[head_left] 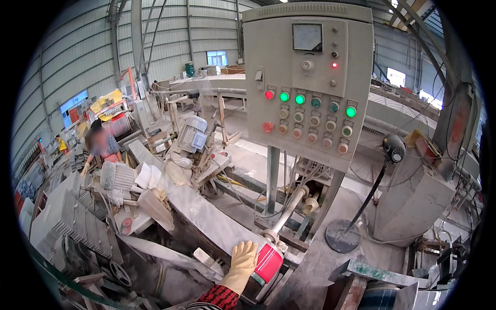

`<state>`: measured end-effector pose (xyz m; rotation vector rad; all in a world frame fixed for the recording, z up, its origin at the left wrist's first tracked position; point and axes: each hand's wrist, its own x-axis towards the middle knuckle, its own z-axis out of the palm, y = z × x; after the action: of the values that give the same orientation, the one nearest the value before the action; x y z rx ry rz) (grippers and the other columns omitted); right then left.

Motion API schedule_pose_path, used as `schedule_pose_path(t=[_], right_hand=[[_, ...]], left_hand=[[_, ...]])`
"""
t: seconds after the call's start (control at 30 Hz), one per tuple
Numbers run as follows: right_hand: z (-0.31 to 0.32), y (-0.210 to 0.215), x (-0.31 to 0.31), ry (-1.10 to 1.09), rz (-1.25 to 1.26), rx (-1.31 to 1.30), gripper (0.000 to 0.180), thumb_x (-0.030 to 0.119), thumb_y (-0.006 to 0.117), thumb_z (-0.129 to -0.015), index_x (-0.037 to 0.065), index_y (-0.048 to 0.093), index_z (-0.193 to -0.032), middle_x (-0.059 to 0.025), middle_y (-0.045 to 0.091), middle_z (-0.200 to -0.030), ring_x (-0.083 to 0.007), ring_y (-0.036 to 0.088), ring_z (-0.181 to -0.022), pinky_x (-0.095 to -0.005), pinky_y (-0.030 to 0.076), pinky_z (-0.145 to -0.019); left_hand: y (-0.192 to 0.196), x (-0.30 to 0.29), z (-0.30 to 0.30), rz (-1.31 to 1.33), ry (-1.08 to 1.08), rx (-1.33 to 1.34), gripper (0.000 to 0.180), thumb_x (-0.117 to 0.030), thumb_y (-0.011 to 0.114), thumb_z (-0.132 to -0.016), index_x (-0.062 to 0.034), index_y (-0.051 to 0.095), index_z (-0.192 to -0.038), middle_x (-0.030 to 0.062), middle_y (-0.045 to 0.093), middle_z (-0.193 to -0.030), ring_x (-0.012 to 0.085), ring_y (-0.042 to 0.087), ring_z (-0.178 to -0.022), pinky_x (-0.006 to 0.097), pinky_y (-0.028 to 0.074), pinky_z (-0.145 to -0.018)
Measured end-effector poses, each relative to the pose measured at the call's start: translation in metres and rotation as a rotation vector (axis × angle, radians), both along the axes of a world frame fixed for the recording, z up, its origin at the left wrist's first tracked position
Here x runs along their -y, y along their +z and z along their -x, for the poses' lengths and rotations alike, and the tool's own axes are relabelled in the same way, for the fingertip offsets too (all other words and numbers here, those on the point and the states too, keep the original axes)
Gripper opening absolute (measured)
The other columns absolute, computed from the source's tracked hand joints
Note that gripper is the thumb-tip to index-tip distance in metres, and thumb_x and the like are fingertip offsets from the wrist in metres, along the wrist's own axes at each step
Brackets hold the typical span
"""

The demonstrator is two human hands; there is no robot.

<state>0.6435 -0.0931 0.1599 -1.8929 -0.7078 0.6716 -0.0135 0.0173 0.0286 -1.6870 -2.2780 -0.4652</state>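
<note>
My left hand (pixel 241 266), in a cream rubber glove with a red-and-black checked cuff, reaches in from the lower edge. Its fingers point away from me, stretched out, and nothing shows in its grasp. It lies over the near end of a long grey conveyor belt (pixel 214 219), seeming to touch it; the palm is hidden. Just right of the glove is a bright red roller (pixel 269 262) at the belt's end. A pale shaft (pixel 290 207) runs from beside the roller toward the frame behind. My right hand is out of the picture.
A grey control cabinet (pixel 281 67) with lit buttons stands ahead. To the right are a round-based stand (pixel 342 236) with a black motor and a wire-guarded fan. Stacked slabs (pixel 67 219) and a co-worker (pixel 103 144) are at left. A dusty motor (pixel 192 134) sits beyond the belt.
</note>
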Motion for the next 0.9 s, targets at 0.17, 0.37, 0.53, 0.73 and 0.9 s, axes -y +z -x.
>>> schedule_pose_path(t=[0.17, 0.37, 0.53, 0.73, 0.9], right_hand=[[0.002, -0.005, -0.002, -0.009, -0.031, -0.072, 0.039, 0.029, 0.054, -0.097, 0.005, 0.059, -0.127, -0.0141, 0.062, -0.117, -0.0262, 0.058, -0.109, -0.0401, 0.045, -0.096], [0.002, -0.008, 0.001, -0.019, -0.077, -0.125, 0.040, 0.028, 0.051, -0.101, 0.005, 0.055, -0.133, -0.0128, 0.060, -0.123, -0.0246, 0.054, -0.114, -0.0390, 0.042, -0.102], [0.001, -0.011, 0.006, -0.028, -0.117, -0.163, 0.041, 0.026, 0.049, -0.103, 0.005, 0.052, -0.138, -0.0117, 0.057, -0.127, -0.0233, 0.051, -0.118, -0.0380, 0.040, -0.106], [-0.014, -0.028, 0.005, -0.040, -0.107, -0.223, 0.042, 0.025, 0.048, -0.104, 0.005, 0.051, -0.141, -0.0120, 0.056, -0.132, -0.0228, 0.049, -0.122, -0.0374, 0.039, -0.108], [0.002, -0.018, -0.002, 0.017, -0.049, -0.115, 0.042, 0.025, 0.049, -0.104, 0.005, 0.051, -0.140, -0.0119, 0.056, -0.131, -0.0230, 0.050, -0.121, -0.0376, 0.040, -0.106]], left_hand=[[0.000, 0.001, 0.008, -0.015, -0.035, 0.037, 0.038, -0.026, 0.063, -0.088, -0.0109, 0.057, -0.122, 0.0093, 0.055, -0.127, 0.0323, 0.050, -0.119, 0.048, 0.040, -0.097], [-0.007, 0.002, 0.017, -0.042, -0.032, 0.026, 0.037, -0.025, 0.063, -0.088, -0.0105, 0.056, -0.122, 0.0102, 0.056, -0.126, 0.0330, 0.050, -0.119, 0.048, 0.040, -0.098], [0.005, -0.002, 0.011, 0.097, -0.011, 0.122, 0.038, -0.028, 0.065, -0.088, -0.0095, 0.057, -0.121, 0.0107, 0.056, -0.121, 0.0324, 0.051, -0.116, 0.048, 0.041, -0.095], [0.010, -0.003, -0.004, 0.135, -0.060, 0.122, 0.051, -0.037, 0.068, -0.086, -0.0059, 0.053, -0.124, 0.0143, 0.053, -0.122, 0.0340, 0.050, -0.115, 0.048, 0.041, -0.094], [0.004, 0.002, -0.002, 0.115, -0.049, 0.052, 0.058, -0.040, 0.067, -0.086, -0.0048, 0.050, -0.129, 0.0145, 0.049, -0.133, 0.0347, 0.046, -0.123, 0.048, 0.039, -0.099]])
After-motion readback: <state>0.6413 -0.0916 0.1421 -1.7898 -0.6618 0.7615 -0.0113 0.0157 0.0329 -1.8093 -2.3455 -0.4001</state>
